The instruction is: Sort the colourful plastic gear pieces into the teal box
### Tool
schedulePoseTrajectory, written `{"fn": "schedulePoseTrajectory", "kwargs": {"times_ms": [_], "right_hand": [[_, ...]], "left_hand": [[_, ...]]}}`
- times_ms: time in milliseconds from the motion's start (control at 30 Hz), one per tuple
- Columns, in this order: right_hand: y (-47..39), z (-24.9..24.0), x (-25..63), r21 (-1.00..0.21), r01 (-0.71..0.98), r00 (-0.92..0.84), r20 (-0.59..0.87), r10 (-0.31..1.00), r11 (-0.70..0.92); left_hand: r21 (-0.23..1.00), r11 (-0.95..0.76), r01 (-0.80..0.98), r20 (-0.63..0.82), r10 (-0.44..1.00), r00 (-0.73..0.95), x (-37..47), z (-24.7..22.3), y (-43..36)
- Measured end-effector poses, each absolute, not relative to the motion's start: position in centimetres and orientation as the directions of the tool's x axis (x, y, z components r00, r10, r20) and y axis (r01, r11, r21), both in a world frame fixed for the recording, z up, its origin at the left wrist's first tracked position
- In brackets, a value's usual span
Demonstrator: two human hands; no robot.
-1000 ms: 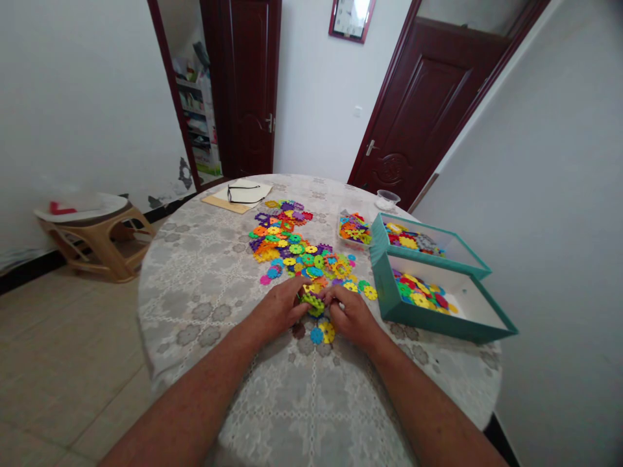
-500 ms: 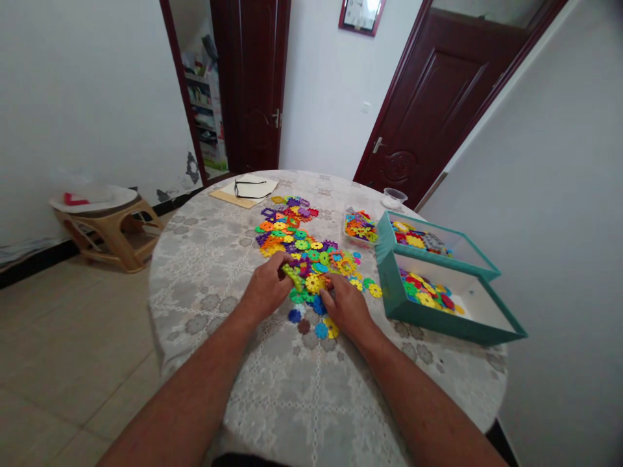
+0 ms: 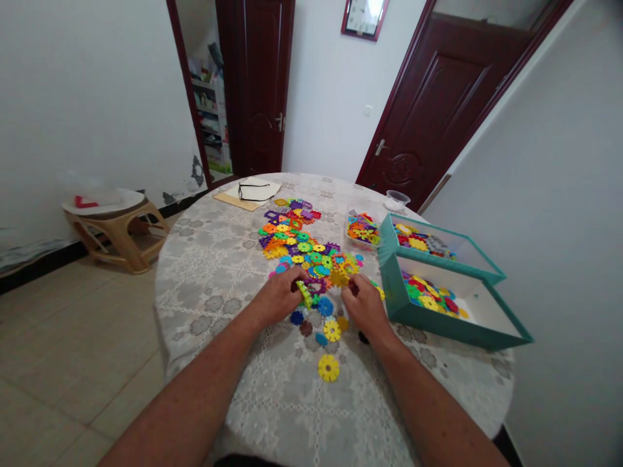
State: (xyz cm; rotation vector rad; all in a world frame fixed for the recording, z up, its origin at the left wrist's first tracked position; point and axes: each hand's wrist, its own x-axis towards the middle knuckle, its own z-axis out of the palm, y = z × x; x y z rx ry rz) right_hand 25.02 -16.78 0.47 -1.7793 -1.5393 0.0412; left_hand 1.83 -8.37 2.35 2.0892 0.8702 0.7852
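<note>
Left hand (image 3: 280, 298) and right hand (image 3: 365, 305) are held a little apart, fingers narrowed: by the left, a lime toothed piece (image 3: 305, 295) is pinched on edge; by the right, a golden disc (image 3: 339, 277) appears to be gripped, its fingertips partly hidden. Both pieces are held over the near end of a heap of coloured discs (image 3: 304, 247). If either pinch is loosened, a piece could be dropped and lost among similar colours. Loose discs could be scattered by a low wrist; a dark piece (image 3: 363, 337) is partly covered by the right one, and a yellow disc (image 3: 329, 368) is set between the forearms. On the right, movement is limited by the tall wall of a teal box (image 3: 457, 327), which could be knocked by the knuckles. More room is offered leftward, across patterned cloth (image 3: 199, 272) to the table's curved edge.
</note>
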Motion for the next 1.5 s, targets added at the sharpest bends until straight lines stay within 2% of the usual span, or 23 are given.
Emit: {"fn": "schedulePoseTrajectory", "kwargs": {"times_ms": [233,467,667,900,1100,1267,1333,1500], "right_hand": [[-17.2,0.7,25.3,-0.512,0.851,0.209,0.538,0.817,0.120],[-17.8,1.2,23.2,-0.552,0.799,-0.009,0.386,0.922,0.239],[-18.4,1.9,22.1,-0.592,0.736,-0.109,0.374,0.921,0.328],[-18.4,1.4,21.1,-0.537,0.751,-0.195,0.376,0.906,0.384],[-18.0,1.6,21.0,-0.529,0.785,-0.078,0.433,0.898,0.323],[-18.9,5.1,23.7,-0.656,0.734,0.136,0.394,0.909,0.175],[-19.0,7.2,26.3,-0.667,0.740,0.231,0.378,0.896,0.091],[-16.4,11.2,36.1,-0.555,0.814,0.459,0.430,0.778,-0.173]], "left_hand": [[0.753,-0.574,0.322,0.271,0.717,0.642,2.4,1.5,-8.6],[0.741,-0.580,0.338,0.274,0.721,0.636,2.8,1.2,-9.1],[0.725,-0.581,0.370,0.264,0.731,0.629,2.9,1.4,-9.4],[0.749,-0.558,0.358,0.258,0.742,0.618,3.0,1.5,-9.3],[0.801,-0.519,0.298,0.214,0.713,0.668,3.1,1.8,-9.4],[0.794,-0.535,0.290,0.231,0.706,0.670,2.7,2.5,-9.6],[0.764,-0.584,0.275,0.243,0.655,0.715,2.3,2.6,-9.8],[0.666,-0.719,0.198,0.201,0.429,0.880,2.1,3.0,-10.9]]}}
